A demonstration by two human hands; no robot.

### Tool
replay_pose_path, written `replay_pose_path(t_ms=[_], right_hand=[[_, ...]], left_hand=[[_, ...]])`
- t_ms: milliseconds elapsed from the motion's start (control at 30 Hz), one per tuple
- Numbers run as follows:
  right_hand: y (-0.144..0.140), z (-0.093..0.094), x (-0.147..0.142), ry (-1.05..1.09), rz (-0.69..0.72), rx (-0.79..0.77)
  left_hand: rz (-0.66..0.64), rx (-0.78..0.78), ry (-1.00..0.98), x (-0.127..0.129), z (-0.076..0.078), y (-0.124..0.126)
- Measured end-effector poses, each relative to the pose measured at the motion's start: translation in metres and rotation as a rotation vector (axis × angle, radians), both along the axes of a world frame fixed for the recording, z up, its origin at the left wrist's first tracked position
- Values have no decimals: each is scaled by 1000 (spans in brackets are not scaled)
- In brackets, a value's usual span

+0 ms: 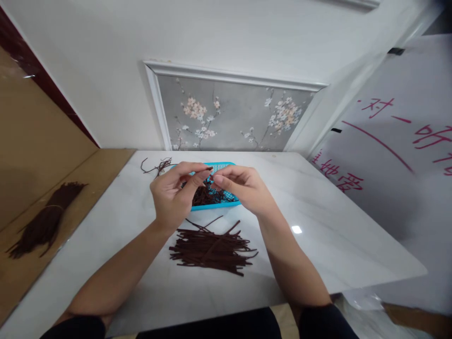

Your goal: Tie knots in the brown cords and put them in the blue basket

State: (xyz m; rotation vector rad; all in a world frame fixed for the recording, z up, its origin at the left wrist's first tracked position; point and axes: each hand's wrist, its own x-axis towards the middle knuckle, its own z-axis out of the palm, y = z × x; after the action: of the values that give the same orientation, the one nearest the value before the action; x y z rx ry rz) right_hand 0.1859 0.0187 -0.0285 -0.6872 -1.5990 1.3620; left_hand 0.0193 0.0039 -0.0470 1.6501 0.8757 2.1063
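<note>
My left hand [174, 193] is closed in a pinch above a blue plastic basket [221, 205]. The end of a thin dark brown strip [209, 168] shows between its thumb and forefinger. Beside it, my right hand [249, 188] is also pinched, its fingertips close to the left ones; what it grips is too small to make out. Inside the basket lie tangled thin dark brown pieces [203, 195], partly hidden by my hands. A pile of long dark brown strips [212, 249] lies on the white table between my forearms, mostly lined up sideways.
Loose curly strands [162, 165] lie at the basket's back left. A tied bundle of dark strips [49, 219] rests on a brown surface [102, 174] left of the white table [318, 245]. Behind is a wall with a framed floral panel [233, 113]; a sheet with red writing [388, 141] stands at right.
</note>
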Motion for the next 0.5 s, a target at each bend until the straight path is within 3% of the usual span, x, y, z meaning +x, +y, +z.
replay_pose_path(t_ms=[267,400,500], right_hand=[[3,-1,1,241,75,-59],[2,-6,-12,466,160,-168],[1,-10,-23,538,129,-190]], left_hand=[[-92,-77,-167,-1,0,6],[-109,-121,-153,4,-1,2],[-68,-131,-144,7,-1,-3]])
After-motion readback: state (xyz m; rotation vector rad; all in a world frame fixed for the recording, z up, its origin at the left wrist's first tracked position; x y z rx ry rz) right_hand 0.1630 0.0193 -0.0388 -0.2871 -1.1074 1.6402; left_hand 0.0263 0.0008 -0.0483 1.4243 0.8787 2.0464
